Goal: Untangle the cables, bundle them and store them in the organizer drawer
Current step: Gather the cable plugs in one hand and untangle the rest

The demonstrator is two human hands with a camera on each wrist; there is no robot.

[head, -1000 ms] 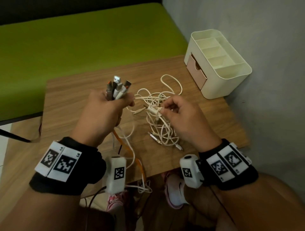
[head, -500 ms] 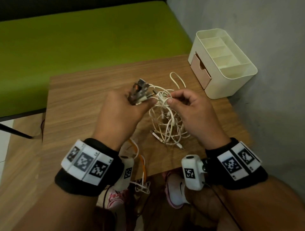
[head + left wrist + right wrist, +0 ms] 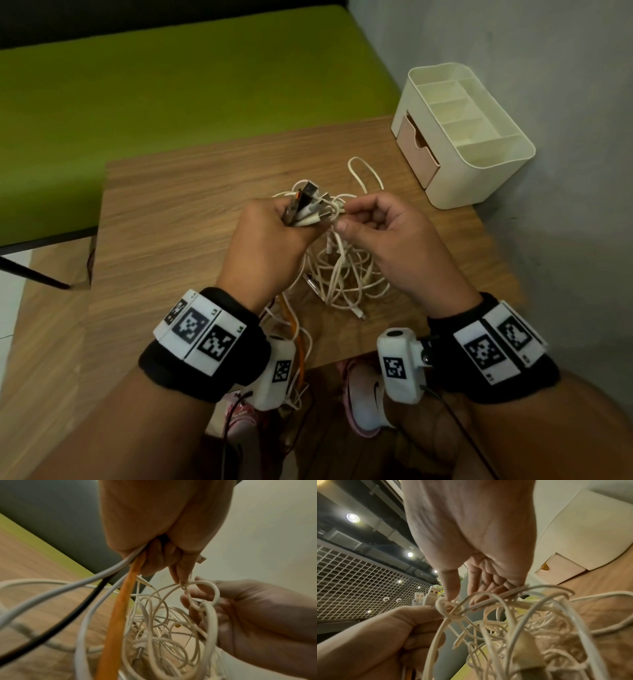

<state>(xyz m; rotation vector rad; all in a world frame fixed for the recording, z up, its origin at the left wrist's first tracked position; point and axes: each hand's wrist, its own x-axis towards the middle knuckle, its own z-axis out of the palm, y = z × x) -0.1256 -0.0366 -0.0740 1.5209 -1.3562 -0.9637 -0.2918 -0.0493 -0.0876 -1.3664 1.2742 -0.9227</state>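
the left hand (image 3: 263,246) sits at 9 o'clock of the tangle (image 3: 346,274), fist closed round a bunch of plugs (image 3: 308,209) that stick up out of it; white, black and orange cables (image 3: 118,609) trail down from the fist toward the surface (image 3: 178,219). just right, the right hand (image 3: 394,240) pinches a white loop (image 3: 448,609) of the tangle between thumb and forefinger, touching the plugs. at 2 o'clock stands the organizer (image 3: 479,161), its pink drawer (image 3: 416,145) slightly out.

We see white cables (image 3: 346,274), one orange cable (image 3: 120,609), one black cable (image 3: 72,618), a cream organizer (image 3: 479,171) with pink drawer (image 3: 416,149), a wood-grain bench (image 3: 178,219).
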